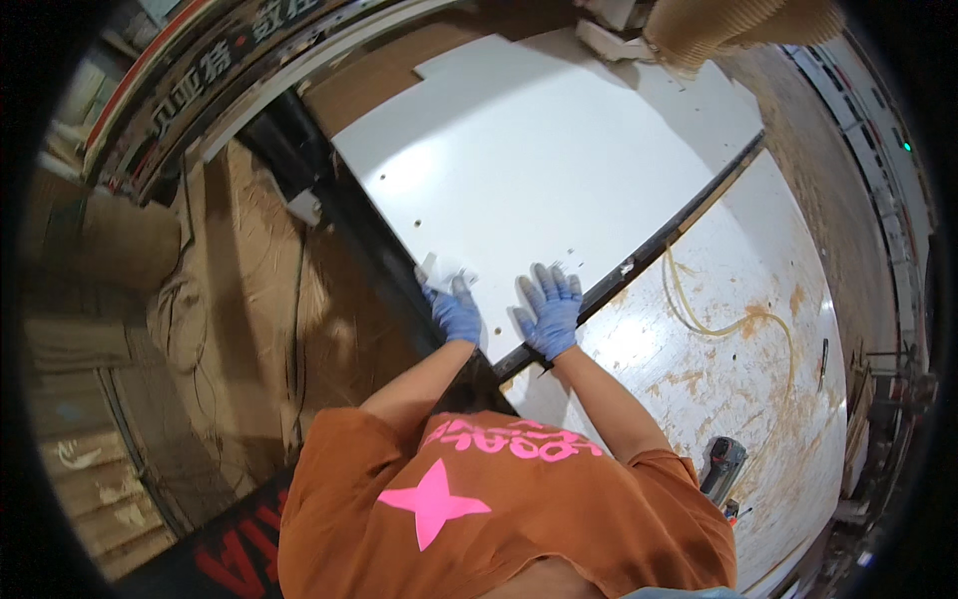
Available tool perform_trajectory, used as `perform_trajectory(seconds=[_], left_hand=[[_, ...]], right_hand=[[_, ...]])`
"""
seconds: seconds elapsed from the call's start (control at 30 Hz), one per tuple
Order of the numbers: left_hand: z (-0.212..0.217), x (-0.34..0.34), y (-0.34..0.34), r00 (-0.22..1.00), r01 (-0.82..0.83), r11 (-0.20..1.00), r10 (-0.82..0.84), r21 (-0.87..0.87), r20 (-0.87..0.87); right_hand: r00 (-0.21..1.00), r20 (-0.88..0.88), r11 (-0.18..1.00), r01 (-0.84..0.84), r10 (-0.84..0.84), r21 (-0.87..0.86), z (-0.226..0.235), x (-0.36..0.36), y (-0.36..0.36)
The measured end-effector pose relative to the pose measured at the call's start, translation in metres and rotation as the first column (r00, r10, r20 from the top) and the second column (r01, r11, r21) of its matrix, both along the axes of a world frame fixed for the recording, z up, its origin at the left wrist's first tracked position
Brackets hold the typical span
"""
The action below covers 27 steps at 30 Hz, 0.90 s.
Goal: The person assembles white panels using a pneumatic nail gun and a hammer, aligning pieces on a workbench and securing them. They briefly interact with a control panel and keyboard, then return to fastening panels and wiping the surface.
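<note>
A large white panel (539,160) with a few small drilled holes lies in front of me, its nearest corner pointing at my body. My left hand (458,313), in a blue glove with greyish fingertips, rests at the panel's left edge with its fingers stretched out. By those fingertips is a small, blurred whitish patch that I cannot make out. Gloved the same way, my right hand (551,311) lies flat near the panel's right edge, fingers spread. Neither hand is wrapped round anything.
A dark rail (689,208) runs along the panel's right edge. Beyond it a dusty white table (738,369) carries a thin yellowish hose (733,329) and a dark handheld device (723,465). A machine beam (230,75) crosses the upper left; a ribbed tan hose (728,30) hangs at the top.
</note>
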State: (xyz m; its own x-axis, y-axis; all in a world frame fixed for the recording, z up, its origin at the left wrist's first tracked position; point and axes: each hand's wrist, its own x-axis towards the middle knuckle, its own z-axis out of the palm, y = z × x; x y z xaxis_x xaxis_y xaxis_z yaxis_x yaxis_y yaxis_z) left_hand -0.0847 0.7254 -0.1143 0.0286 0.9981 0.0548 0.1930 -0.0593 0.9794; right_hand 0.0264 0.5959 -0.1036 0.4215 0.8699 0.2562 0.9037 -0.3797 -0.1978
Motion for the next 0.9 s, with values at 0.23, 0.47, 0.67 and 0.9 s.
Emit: perform_trajectory(seconds=[0.23, 0.47, 0.67, 0.9], left_hand=[[-0.001, -0.002, 0.0, 0.996, -0.028, 0.997, 0.034, 0.078, -0.078], [-0.009, -0.01, 0.009, 0.993, -0.006, 0.998, 0.014, 0.062, -0.121], [0.012, -0.04, 0.051, 0.979, 0.201, 0.979, -0.201, 0.0, -0.018], [0.064, -0.034, 0.034, 0.874, 0.448, 0.84, -0.338, -0.307, 0.35]], right_hand=[[1.0, -0.014, 0.998, -0.005, 0.006, 0.06, 0.001, -0.003, 0.001], [1.0, -0.004, 1.0, -0.009, 0.009, 0.015, 0.003, -0.002, 0.001], [0.855, -0.513, 0.988, 0.133, -0.073, 0.081, 0.039, -0.002, 0.021], [0.352, -0.882, 0.903, 0.177, 0.313, 0.391, 0.091, -0.016, 0.079]])
